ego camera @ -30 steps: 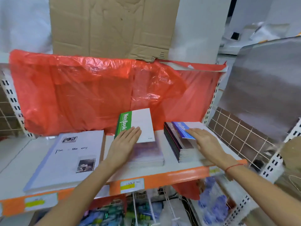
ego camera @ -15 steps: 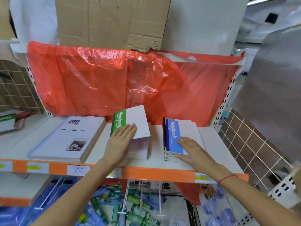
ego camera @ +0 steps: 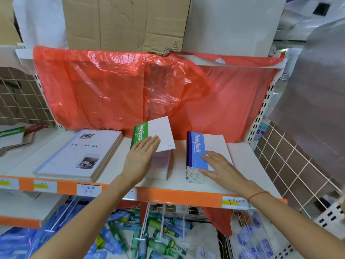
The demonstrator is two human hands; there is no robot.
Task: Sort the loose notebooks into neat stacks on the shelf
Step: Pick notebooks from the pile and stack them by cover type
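Observation:
A green-and-white notebook lies tilted on top of a low stack in the middle of the white shelf. My left hand rests flat on it with straight fingers. To the right stands a thicker stack topped by a blue-and-white notebook. My right hand lies flat on that cover, thumb along the stack's front edge. At the left sits a stack of large white "Time Memory" books.
Red plastic sheeting hangs behind the shelf, with cardboard above it. Wire grid panels flank the right side. Another green notebook lies on the far left shelf. Pens and packets fill the bins below.
The blue stack, earlier tipped on its side, now lies flat with my right hand on top. My left hand stays on the green notebook. The view has shifted left.

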